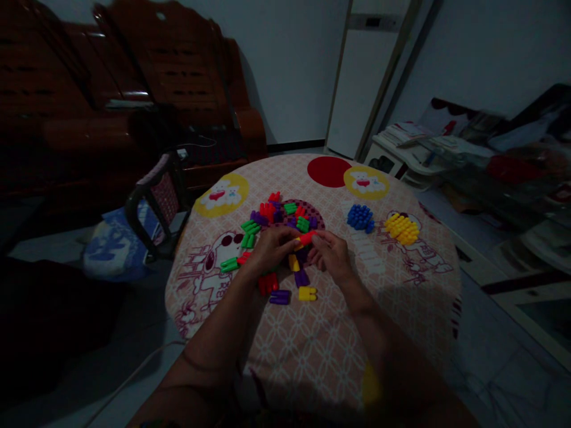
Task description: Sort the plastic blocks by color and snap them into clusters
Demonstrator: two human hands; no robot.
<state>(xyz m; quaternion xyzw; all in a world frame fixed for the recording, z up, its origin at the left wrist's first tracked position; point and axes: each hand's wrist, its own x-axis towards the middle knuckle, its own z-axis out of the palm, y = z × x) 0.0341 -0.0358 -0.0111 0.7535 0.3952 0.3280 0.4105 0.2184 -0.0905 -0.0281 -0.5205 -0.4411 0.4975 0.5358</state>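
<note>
Over the middle of the round table, my left hand (273, 245) is closed on a yellow toy block (298, 242). My right hand (332, 254) pinches a red toy block (307, 238), which meets the yellow one end to end; whether they are locked together I cannot tell. Around and under my hands lie loose blocks in several colours, among them green blocks (248, 233), a red block (268, 284), a purple block (279, 297) and a yellow block (307, 293). My hands hide part of this pile.
Right of my hands stand a cluster of blue blocks (360, 218) and a cluster of yellow blocks (402, 229). A patterned cloth covers the table (312, 351). A chair (156, 205) is at its left, a cluttered cabinet (401, 151) at its right, a wooden sofa (178, 77) behind.
</note>
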